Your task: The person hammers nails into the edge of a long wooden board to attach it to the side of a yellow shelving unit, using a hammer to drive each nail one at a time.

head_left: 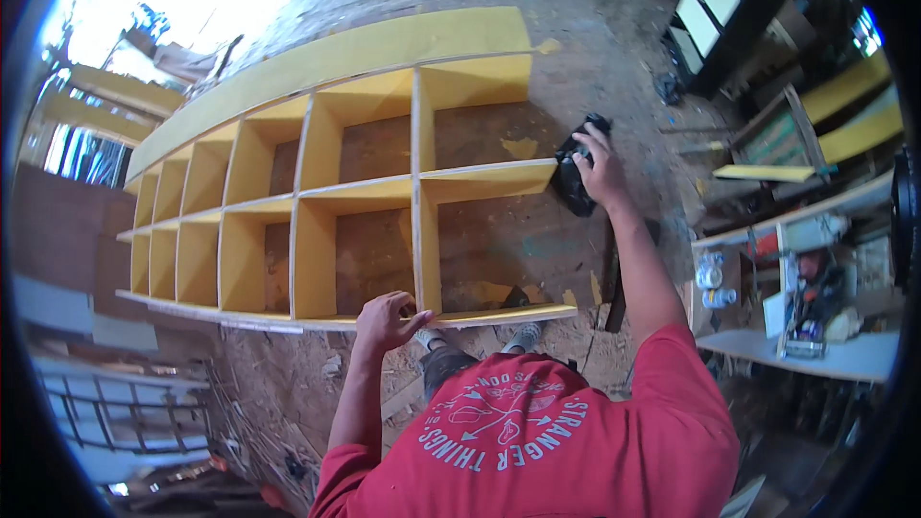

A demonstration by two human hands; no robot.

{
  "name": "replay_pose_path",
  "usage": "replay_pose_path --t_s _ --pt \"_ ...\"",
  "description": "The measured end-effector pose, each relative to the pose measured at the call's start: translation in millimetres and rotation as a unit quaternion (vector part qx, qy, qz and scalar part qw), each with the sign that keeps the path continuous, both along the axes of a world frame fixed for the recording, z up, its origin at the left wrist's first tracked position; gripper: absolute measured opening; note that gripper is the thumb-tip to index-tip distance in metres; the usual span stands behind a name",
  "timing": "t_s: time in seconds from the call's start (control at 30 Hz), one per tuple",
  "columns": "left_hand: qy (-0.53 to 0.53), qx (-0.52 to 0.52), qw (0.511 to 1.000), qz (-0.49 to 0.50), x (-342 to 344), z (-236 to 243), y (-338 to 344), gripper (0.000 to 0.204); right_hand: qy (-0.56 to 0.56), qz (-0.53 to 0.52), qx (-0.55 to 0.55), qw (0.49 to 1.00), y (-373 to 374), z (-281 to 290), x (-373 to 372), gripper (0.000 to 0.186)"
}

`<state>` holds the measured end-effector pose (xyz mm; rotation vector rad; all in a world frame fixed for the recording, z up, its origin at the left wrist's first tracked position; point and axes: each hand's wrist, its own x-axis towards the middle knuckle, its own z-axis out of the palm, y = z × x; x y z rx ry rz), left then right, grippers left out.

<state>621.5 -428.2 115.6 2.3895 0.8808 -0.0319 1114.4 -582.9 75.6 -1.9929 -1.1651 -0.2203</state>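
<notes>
While my left hand rests loosely curled on the near rail of the yellow cubby frame lying before me, my right hand grips an unidentified black object at the end of the middle divider, the frame presumably stiff, heavy, best held by that rail.

**Pose: asymmetric, right side farther forward**

Right arm reaches well out in front, angled slightly inward toward the wrist. Right hand is back-up, fingers bent in a grip. Left arm sits closer in, bent, tilted slightly right toward the wrist. Left hand: knuckles up, fingers curled, thumb out to the right, gap between.
</notes>
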Motion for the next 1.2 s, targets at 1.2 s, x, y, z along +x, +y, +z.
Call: replay_pose_path --t_s 1.2 --pt "0.022 0.062 0.994 0.083 -2.9 13.4 -13.1 0.068 0.128 0.138 -0.414 0.89 -89.9 -139.9 50.9 0.027"
